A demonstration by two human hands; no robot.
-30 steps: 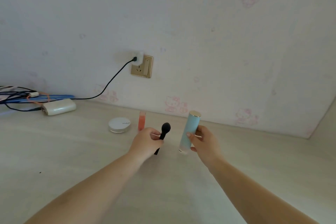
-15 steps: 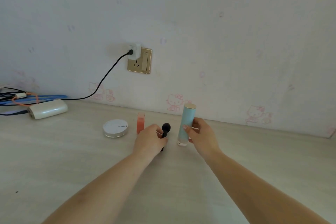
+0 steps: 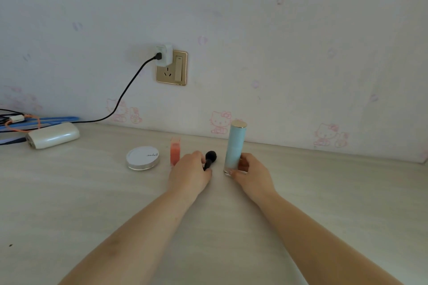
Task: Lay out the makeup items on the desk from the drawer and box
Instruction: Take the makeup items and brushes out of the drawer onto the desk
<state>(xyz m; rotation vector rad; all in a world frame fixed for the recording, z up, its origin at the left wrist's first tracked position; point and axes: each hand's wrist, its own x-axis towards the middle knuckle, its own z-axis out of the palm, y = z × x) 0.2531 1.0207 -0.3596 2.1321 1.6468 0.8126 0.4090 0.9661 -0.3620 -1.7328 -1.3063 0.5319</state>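
Observation:
My left hand (image 3: pixel 188 173) grips a small black makeup brush (image 3: pixel 210 159), its rounded head pointing away from me, low over the pale desk (image 3: pixel 92 203). My right hand (image 3: pixel 251 172) holds a tall light-blue bottle with a gold cap (image 3: pixel 235 146); the bottle stands upright with its base on the desk. Left of my left hand stands a small pink-orange tube (image 3: pixel 175 151), and further left lies a round white compact (image 3: pixel 142 158).
A white power bank (image 3: pixel 53 134) lies at the far left with blue and orange cables (image 3: pixel 23 121). A black cord runs up to a plug in the gold wall socket (image 3: pixel 171 67). The wall with cartoon-cat wallpaper rises directly behind the items.
Both hands have come down toward the desk. The blue bottle went from tilted in the air to upright on the surface, and the brush sank lower beside the pink tube.

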